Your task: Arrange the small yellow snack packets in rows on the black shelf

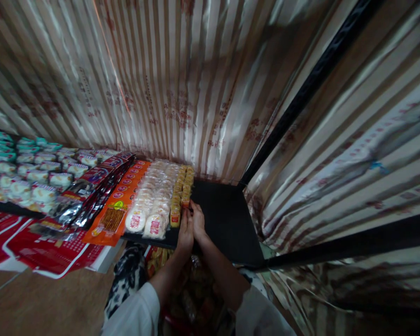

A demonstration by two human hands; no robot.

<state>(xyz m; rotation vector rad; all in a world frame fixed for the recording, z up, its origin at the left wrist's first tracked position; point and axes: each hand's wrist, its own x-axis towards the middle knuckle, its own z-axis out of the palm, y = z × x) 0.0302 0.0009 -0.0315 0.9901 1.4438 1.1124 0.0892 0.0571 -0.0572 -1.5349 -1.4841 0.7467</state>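
Observation:
Both my hands meet on a black shelf (227,219), right beside a row of small yellow snack packets (182,189). My left hand (185,233) and my right hand (198,221) are pressed together at the near end of that row, fingers closed around a small yellow packet (186,203) that they mostly hide. White round cake packs (150,205) lie in rows just left of the yellow ones.
Orange packets (117,210), dark red and black packets (91,186) and white-green packs (24,168) fill the shelf to the left. Striped shiny curtain (182,79) hangs behind and to the right. A black frame bar (311,84) runs diagonally. Red sheets (42,252) hang below.

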